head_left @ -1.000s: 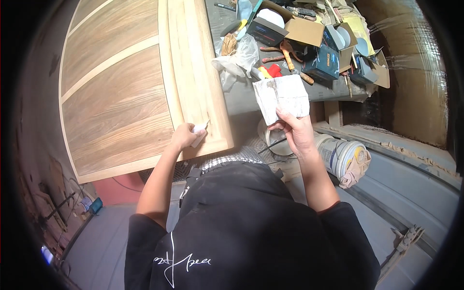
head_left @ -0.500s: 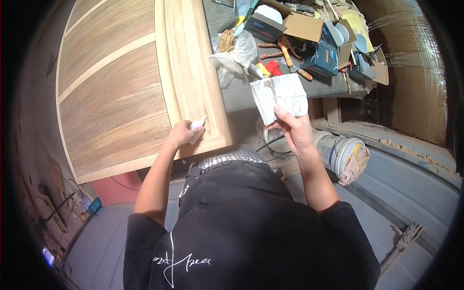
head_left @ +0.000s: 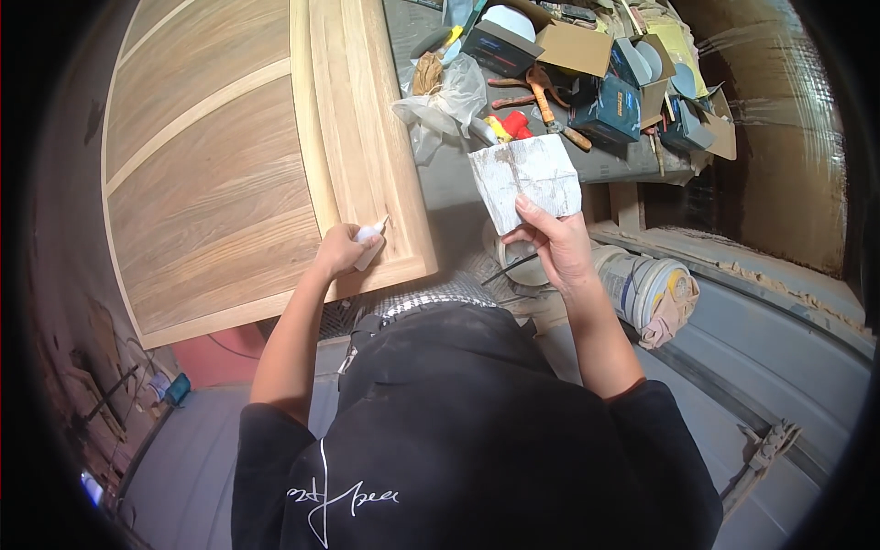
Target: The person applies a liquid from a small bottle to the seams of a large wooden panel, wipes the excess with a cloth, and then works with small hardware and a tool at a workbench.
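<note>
My left hand (head_left: 338, 252) is closed around a small white squeeze bottle (head_left: 370, 233) with a narrow pointed nozzle. The nozzle tip is at a small dark mark in the edge board of a wooden panel (head_left: 215, 197), close to its near right corner. Off to the right, my right hand (head_left: 561, 249) pinches a creased, roughly square white sheet (head_left: 530, 179) with brown stains, thumb on top and the fingers mostly hidden beneath. The sheet is held up in front of the grey work surface, apart from the panel.
Behind the sheet, the grey bench (head_left: 440, 188) carries pliers (head_left: 513, 93), a wood-handled tool (head_left: 561, 126), a crumpled plastic bag (head_left: 449, 105) and several opened boxes (head_left: 605, 108) of discs. A white bucket (head_left: 642, 289) with a cloth lies below on the right.
The bottle's nozzle has turned slightly and shows more plainly against the dark mark. The white sheet has shifted a little up and left. Both grips stay the same.
</note>
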Tool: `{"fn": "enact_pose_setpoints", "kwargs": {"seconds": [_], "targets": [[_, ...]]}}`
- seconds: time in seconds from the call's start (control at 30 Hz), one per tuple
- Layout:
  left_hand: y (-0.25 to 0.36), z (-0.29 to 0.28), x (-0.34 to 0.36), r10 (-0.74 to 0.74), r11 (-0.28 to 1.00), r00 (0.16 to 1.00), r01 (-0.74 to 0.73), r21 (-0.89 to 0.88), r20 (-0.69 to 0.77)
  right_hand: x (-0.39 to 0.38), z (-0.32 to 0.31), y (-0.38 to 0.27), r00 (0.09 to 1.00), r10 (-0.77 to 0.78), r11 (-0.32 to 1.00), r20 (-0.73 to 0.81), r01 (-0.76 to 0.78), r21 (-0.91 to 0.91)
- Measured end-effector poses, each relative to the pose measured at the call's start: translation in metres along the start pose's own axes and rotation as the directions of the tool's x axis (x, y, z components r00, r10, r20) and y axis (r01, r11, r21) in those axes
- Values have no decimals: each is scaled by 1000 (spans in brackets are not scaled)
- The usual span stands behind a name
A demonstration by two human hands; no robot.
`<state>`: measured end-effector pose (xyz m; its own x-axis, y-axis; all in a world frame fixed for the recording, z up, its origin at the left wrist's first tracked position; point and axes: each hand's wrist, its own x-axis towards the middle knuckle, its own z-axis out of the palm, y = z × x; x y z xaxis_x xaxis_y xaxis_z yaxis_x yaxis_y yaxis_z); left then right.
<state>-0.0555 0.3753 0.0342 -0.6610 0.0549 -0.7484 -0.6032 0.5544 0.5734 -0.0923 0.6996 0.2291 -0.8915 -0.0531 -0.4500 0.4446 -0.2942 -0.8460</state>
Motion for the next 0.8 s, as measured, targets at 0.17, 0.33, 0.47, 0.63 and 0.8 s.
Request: {"fn": "enact_pose_setpoints", "kwargs": {"seconds": [0.17,0.33,0.47,0.63,0.8], "targets": [[4,-1,-4,17,1000,1000,-17,21,1,2,1,0,1000,11,1000,14,-11,-8],[-5,2,-2,46,998,998,-45,36,-32,3,1,2,1000,9,1000,23,-9,-19],[-6,4,-3,57,998,997,-55,41,-43,4,3,5,999,33,999,21,-32,-22],[-11,6,-7,124,988,991,-129,-90,-50,14,-10,26,1000,23,996,3,-23,-83],[-10,6,-20,212,942,965,-244,-229,-155,35,-58,84,968,219,950,-124,-241,-197]]}}
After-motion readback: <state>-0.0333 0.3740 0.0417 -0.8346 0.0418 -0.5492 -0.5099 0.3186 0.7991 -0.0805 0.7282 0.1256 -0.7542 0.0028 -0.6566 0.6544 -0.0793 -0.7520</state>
